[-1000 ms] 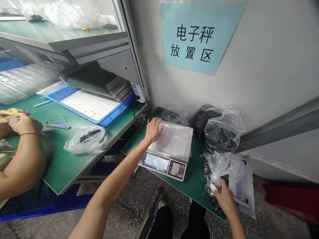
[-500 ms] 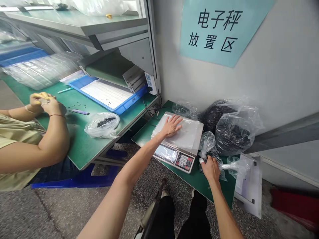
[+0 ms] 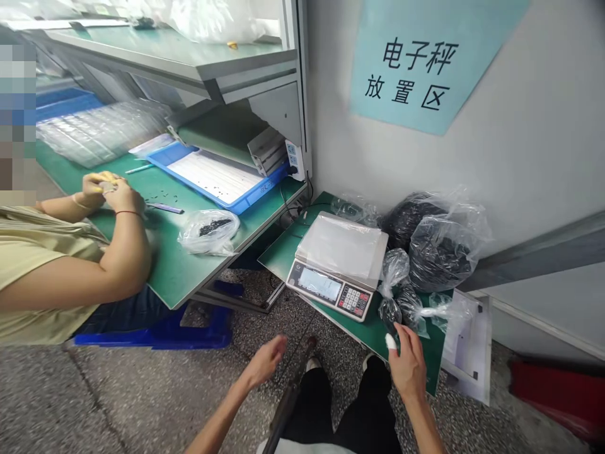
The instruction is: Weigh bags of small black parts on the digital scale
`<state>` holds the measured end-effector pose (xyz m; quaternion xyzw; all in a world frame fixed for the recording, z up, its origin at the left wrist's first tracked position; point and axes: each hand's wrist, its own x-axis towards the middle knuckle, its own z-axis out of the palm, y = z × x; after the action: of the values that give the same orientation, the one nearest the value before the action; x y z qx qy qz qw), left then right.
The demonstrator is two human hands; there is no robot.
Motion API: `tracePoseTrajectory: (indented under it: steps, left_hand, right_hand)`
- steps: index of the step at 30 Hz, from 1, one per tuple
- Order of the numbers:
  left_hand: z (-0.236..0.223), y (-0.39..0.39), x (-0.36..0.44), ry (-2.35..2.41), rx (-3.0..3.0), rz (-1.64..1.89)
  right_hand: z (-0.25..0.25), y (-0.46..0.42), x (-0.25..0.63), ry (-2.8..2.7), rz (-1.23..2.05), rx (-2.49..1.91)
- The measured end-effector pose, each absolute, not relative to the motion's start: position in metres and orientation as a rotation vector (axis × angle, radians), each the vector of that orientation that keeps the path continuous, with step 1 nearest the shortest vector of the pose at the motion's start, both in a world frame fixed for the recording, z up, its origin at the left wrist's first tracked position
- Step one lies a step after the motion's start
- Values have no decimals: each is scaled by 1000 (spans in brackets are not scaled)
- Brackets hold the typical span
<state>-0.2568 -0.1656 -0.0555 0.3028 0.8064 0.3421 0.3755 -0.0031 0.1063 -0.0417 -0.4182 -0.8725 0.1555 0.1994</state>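
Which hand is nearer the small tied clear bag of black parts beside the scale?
Right hand is nearer, just below the small tied clear bag. The left hand is well off to the bag's left, over the floor.

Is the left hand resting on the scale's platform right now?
No, the left hand is raised in the air in front of the electronic scale, not touching it.
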Motion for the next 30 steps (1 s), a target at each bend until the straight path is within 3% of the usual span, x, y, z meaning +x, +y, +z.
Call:
tracePoseTrajectory:
  steps: [7, 16, 30]
  left_hand:
    - [-91, -194, -233, 1521, 783, 592]
    - [-125, -193, -173, 1882, 816, 757]
    - [-125, -181, -157, 1980, 732, 812]
  right_hand:
    - [-30, 153, -33, -2611, 303, -1127]
    - [-53, 105, -34, -2238, 1095, -1442]
    - [-92, 105, -68, -1947, 1389, -1543]
